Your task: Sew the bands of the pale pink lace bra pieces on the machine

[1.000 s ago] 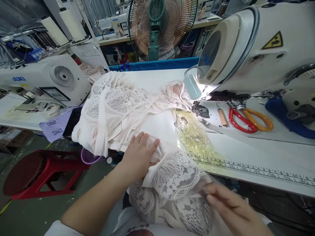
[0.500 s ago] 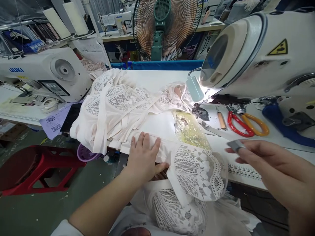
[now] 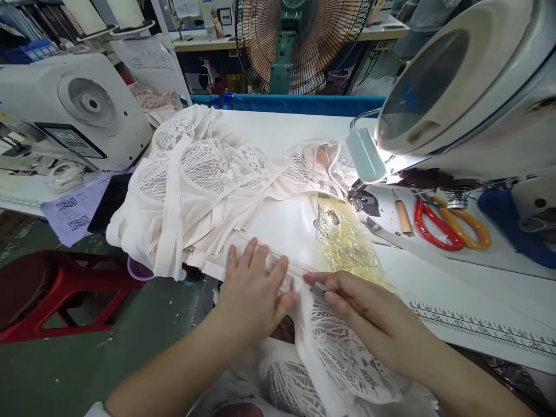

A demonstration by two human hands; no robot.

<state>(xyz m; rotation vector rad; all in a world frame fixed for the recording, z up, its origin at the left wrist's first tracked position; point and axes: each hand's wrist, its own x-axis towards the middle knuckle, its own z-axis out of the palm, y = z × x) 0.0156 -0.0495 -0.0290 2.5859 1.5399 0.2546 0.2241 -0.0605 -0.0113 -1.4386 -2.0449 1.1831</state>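
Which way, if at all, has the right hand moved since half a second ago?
Yes. The right hand, pinching a small grey piece, has moved left past the yellow patch to the lace beside the left hand.

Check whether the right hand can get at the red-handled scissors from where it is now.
Probably yes. The red-handled scissors lie on the white table under the sewing machine, with bare tabletop between them and the right hand. That hand pinches a small grey object, though, so it is not free.
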